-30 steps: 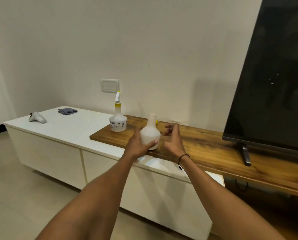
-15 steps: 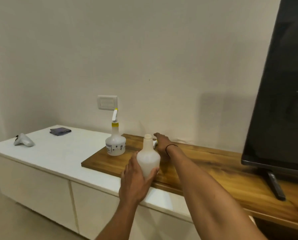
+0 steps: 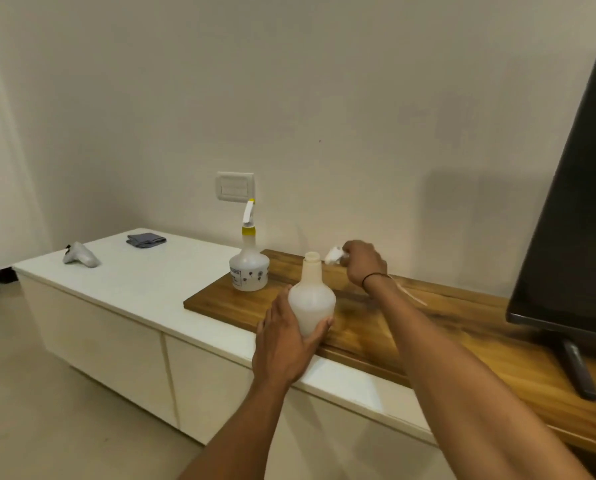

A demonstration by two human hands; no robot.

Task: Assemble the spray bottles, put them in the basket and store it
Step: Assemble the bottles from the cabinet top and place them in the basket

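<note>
My left hand (image 3: 282, 344) grips a plain white bottle (image 3: 312, 299) by its round body and holds it upright above the front edge of the wooden board (image 3: 410, 327); its neck is uncapped. Just right of the neck, my right hand (image 3: 364, 263) is closed on a white spray head (image 3: 334, 255), whose thin dip tube (image 3: 410, 294) trails back past my wrist. An assembled spray bottle (image 3: 249, 268) with a yellow collar and white trigger stands on the board's left end. No basket is in view.
A long white cabinet (image 3: 133, 282) carries a folded grey cloth (image 3: 146, 240) and a white controller (image 3: 80, 254) at its left end. A large dark TV (image 3: 573, 216) on a stand (image 3: 578, 372) fills the right side. A wall switch (image 3: 235, 186) sits behind the bottles.
My right hand reached to the back of the board, took hold of the spray head and lifted it up beside the bottle's neck. My left hand kept the bottle upright throughout.
</note>
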